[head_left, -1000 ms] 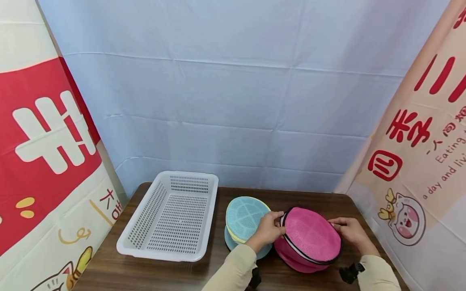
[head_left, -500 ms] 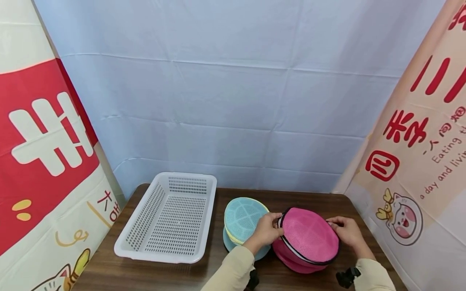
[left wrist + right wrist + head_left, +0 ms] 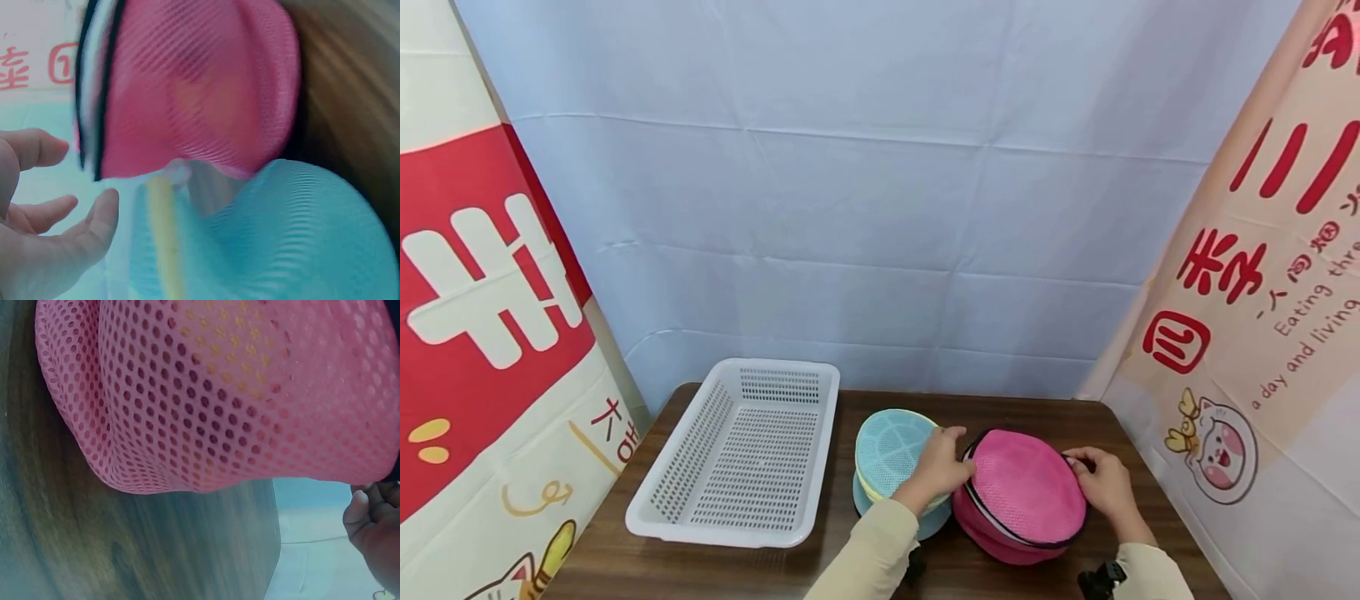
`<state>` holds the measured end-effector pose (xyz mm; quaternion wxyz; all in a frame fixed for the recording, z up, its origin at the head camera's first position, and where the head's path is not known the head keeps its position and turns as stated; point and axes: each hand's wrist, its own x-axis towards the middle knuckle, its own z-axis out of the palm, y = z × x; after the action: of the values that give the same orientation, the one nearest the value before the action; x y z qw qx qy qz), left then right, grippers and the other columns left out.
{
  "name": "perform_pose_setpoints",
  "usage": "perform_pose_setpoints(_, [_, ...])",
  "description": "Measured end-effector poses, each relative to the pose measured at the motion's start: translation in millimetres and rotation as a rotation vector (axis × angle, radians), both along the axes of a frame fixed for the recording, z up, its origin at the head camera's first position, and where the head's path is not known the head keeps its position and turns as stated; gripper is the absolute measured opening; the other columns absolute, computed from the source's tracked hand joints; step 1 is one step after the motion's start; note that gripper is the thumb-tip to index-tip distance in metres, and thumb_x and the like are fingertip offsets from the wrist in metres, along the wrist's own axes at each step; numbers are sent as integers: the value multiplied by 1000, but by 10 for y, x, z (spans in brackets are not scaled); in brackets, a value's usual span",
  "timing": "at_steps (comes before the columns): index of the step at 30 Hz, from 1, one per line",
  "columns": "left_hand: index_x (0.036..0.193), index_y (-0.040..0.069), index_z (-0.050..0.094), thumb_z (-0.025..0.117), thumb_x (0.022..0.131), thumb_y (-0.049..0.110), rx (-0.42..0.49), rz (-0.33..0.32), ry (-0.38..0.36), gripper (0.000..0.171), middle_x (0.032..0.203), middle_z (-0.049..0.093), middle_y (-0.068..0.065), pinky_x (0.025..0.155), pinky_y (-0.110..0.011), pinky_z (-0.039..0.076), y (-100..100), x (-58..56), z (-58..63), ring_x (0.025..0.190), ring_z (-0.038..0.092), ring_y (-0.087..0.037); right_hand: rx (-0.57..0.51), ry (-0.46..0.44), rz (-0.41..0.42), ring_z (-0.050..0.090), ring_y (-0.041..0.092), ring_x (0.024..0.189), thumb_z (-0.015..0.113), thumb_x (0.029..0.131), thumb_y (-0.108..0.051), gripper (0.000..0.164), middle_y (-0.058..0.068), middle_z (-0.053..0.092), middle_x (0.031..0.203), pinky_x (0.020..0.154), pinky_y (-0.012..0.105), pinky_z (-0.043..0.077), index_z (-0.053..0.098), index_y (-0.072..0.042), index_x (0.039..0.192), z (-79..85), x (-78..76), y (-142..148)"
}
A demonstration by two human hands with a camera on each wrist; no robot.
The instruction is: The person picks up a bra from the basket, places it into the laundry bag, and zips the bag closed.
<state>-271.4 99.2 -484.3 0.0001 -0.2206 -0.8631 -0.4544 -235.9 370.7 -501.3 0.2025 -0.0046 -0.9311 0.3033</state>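
A round pink mesh laundry bag (image 3: 1028, 485) with black and white trim round its top sits on the table. My right hand (image 3: 1107, 485) pinches its far right rim between thumb and fingertips; in the right wrist view the fingers curl at that edge. My left hand (image 3: 942, 463) is off the bag, fingers spread, just left of the rim; the left wrist view shows a gap between those fingers and the trim (image 3: 94, 94). Below the left hand stands a light blue mesh laundry bag (image 3: 891, 450) with yellow trim. Something yellow-orange (image 3: 231, 337) shows through the pink mesh.
A white slotted plastic basket (image 3: 827, 433) stands on the left of the dark wooden table (image 3: 820, 575). A pale blue cloth (image 3: 850, 208) hangs behind the table, with printed cloths at both sides.
My left hand has let go of the pink bag's left rim and spread its fingers. The right hand keeps to the right rim. The whole view has shifted slightly left.
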Motion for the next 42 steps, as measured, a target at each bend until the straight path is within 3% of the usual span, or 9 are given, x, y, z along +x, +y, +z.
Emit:
perform_pose_setpoints(4, [121, 1, 57, 65, 82, 13, 36, 11, -54, 42, 108, 55, -10, 65, -25, 44, 37, -101, 72, 72, 50, -11, 21, 77, 2, 58, 42, 86, 60, 84, 5, 9, 22, 63, 88, 71, 52, 43, 68, 4, 88, -1, -8, -10])
perform_pose_setpoints(12, [111, 3, 63, 65, 84, 17, 91, 51, -242, 31, 91, 61, -1, 71, -27, 46, 196, -222, 78, 83, 56, -12, 57, 144, 24, 58, 41, 82, 62, 82, 7, 9, 19, 62, 86, 69, 53, 43, 69, 2, 85, 65, -58, -7])
perform_pose_setpoints(17, [104, 3, 66, 66, 83, 17, 130, 43, -302, 25, 91, 62, 0, 71, -26, 47, 247, -266, 70, 83, 57, -12, 74, 173, 50, 59, 39, 80, 64, 80, 8, 10, 16, 63, 84, 68, 52, 43, 69, 1, 85, 98, -100, -52])
perform_pose_setpoints(22, [97, 5, 69, 64, 86, 20, 124, 43, -299, 19, 88, 62, 0, 70, -27, 46, 293, -262, 73, 82, 57, -13, 92, 197, 102, 60, 36, 78, 65, 79, 9, 12, 13, 64, 82, 67, 49, 44, 70, -1, 84, 141, -151, -97])
perform_pose_setpoints(27, [83, 4, 69, 60, 87, 15, 110, 111, -235, 14, 78, 60, 0, 64, -26, 45, 340, -230, 44, 74, 56, -12, 92, 174, 140, 61, 35, 79, 67, 78, 8, 12, 11, 65, 83, 67, 48, 45, 71, -1, 85, 187, -194, -124])
perform_pose_setpoints(32, [77, 7, 62, 58, 84, 9, 196, 196, -279, 8, 76, 55, 0, 65, -29, 44, 372, -203, -4, 73, 53, -15, 86, 136, 159, 61, 36, 81, 67, 78, 6, 9, 12, 66, 83, 69, 50, 46, 71, 0, 84, 233, -203, -147])
perform_pose_setpoints(36, [79, 8, 60, 56, 83, 8, 260, 214, -314, 5, 79, 55, -1, 67, -33, 45, 376, -181, -24, 75, 53, -17, 68, 88, 163, 60, 37, 84, 66, 80, 6, 10, 13, 66, 85, 70, 50, 46, 71, -1, 85, 256, -191, -163])
perform_pose_setpoints(42, [79, 8, 59, 54, 84, 9, 319, 234, -282, 6, 77, 54, -2, 63, -32, 45, 371, -156, -61, 71, 52, -16, 57, 29, 160, 59, 36, 85, 65, 82, 4, 10, 14, 65, 88, 70, 49, 46, 71, -1, 87, 263, -162, -186])
